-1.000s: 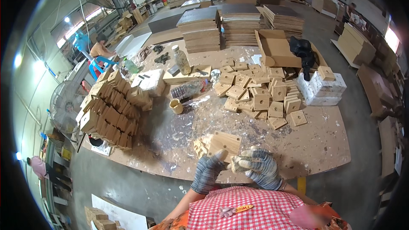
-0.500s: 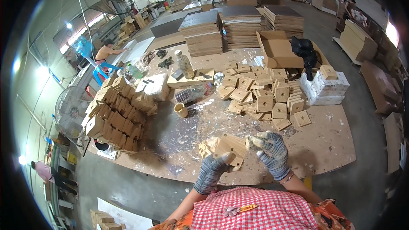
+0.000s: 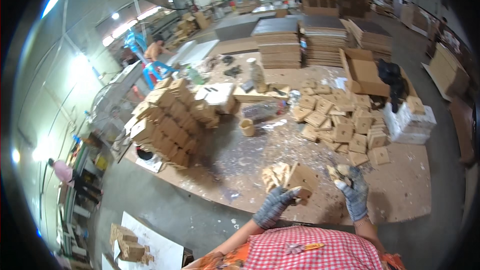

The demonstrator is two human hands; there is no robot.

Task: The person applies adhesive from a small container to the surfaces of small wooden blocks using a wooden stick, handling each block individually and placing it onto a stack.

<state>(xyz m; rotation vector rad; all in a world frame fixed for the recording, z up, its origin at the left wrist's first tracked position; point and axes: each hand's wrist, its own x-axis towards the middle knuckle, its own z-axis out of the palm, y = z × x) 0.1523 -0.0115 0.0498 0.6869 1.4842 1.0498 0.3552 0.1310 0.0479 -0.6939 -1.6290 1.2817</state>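
My left hand (image 3: 275, 206), in a striped grey knit glove, grips a flat square wooden block (image 3: 302, 180) with drilled holes, its thumb across the near edge. Right beside the block is a crumpled cream rag (image 3: 275, 175); whether it lies on the table or touches the fingers is unclear. My right hand (image 3: 354, 190), gloved alike, is raised apart from the block with its fingers curled together. Something pale shows at its fingertips, too blurred to name. Beyond that hand lies a loose heap of similar wooden blocks (image 3: 343, 128).
On the worktable (image 3: 220, 180), stacked blocks (image 3: 167, 125) rise at left. A tan ring-shaped cup (image 3: 247, 127), a plastic bottle (image 3: 262, 111) and a jar (image 3: 256, 76) stand or lie mid-table. At right are a white wrapped block (image 3: 410, 124) and an open carton (image 3: 360, 72). Panel stacks (image 3: 276, 45) stand behind.
The view has swung, so the whole scene sits further right and is blurred. My right hand has drawn away from the wooden block, which my left hand still grips.
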